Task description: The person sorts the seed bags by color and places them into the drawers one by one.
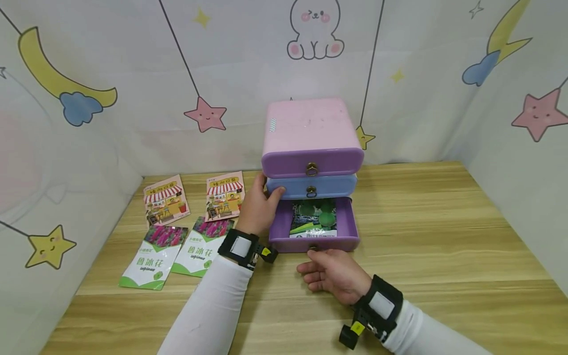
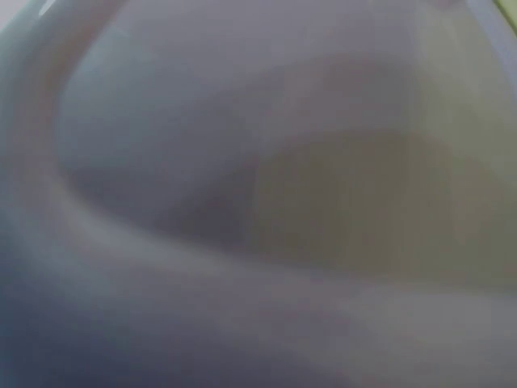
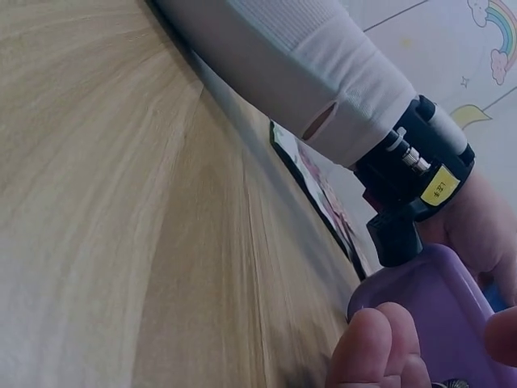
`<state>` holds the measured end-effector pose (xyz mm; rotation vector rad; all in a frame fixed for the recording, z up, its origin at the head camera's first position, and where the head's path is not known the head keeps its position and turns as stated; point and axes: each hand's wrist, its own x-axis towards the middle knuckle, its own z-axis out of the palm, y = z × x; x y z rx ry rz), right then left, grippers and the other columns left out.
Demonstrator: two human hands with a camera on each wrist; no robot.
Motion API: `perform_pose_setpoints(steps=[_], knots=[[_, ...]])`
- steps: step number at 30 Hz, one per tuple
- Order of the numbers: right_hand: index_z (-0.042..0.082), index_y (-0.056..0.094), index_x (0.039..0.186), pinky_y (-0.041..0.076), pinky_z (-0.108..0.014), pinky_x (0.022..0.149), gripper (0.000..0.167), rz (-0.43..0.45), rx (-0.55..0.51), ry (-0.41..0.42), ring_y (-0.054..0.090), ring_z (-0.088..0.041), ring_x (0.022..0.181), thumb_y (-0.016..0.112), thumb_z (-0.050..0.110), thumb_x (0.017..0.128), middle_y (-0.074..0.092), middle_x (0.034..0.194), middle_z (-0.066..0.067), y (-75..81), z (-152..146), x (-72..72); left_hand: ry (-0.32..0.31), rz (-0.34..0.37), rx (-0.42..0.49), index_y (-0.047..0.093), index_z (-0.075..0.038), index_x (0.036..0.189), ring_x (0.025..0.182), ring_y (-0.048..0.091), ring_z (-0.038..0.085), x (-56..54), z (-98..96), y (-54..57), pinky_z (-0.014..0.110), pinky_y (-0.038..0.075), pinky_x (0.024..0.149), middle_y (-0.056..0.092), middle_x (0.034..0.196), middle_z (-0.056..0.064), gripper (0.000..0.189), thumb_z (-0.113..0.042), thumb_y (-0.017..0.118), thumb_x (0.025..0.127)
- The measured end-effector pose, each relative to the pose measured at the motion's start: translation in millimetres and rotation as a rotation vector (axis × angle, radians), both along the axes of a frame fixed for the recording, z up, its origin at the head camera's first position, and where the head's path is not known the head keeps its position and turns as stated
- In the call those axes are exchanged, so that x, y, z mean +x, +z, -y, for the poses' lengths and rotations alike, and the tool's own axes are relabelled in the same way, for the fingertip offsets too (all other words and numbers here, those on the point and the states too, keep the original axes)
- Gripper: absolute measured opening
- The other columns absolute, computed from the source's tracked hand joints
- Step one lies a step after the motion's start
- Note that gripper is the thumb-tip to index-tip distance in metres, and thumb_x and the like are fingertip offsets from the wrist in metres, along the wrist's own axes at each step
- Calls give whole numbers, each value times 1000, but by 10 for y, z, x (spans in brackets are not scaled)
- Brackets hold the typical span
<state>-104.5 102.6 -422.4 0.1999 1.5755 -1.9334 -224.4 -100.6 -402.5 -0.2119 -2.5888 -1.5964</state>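
A small drawer cabinet, pink on top with purple and blue drawer fronts, stands at the back of the table. Its bottom purple drawer is pulled out, with a dark green seed packet lying inside. My left hand holds the cabinet's left front corner, thumb on the blue drawer and fingers along the side. At the bottom drawer's front is my right hand, its fingers loosely bent and the thumb tip right by the ring pull. Thumb and fingers stand apart in the right wrist view.
Left of the cabinet lie two pink shop-picture packets and two white-green flower packets, partly overlapping. A patterned cloth wall rises behind the wooden table. The left wrist view is a blur of pale surface.
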Motion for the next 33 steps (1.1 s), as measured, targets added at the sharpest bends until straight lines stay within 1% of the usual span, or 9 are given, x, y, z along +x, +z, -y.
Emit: perform_pose_setpoints(steps=[8, 15, 24, 33], knots=[[-8, 46, 129, 59, -27, 74, 38, -7, -6, -7, 65, -12, 78, 44, 26, 113, 74, 92, -1, -4, -1, 2, -2, 0, 8, 35, -19, 162, 130, 66, 34, 0, 2, 3, 52, 59, 101, 51, 159, 11, 62, -35, 61, 108], [-7, 49, 127, 59, -27, 73, 37, 1, 1, 2, 65, -11, 77, 46, 27, 113, 72, 91, -1, -8, 1, -7, -8, 0, 16, 35, -19, 162, 133, 64, 33, -11, 4, -7, 52, 58, 103, 49, 162, 10, 63, -35, 61, 108], [-4, 50, 122, 58, -26, 72, 31, 1, 15, 0, 64, -11, 77, 44, 26, 114, 70, 90, -1, -30, 10, -14, -2, -14, 5, 37, -19, 161, 133, 64, 33, -9, 7, 1, 52, 57, 104, 49, 162, 8, 61, -34, 61, 108], [-3, 54, 117, 59, -26, 70, 30, 10, 18, 1, 65, -10, 74, 43, 25, 115, 69, 88, 0, -20, 8, -8, -8, -19, 10, 37, -17, 160, 132, 64, 35, 5, 4, 17, 54, 57, 104, 51, 160, 12, 60, -32, 62, 107]])
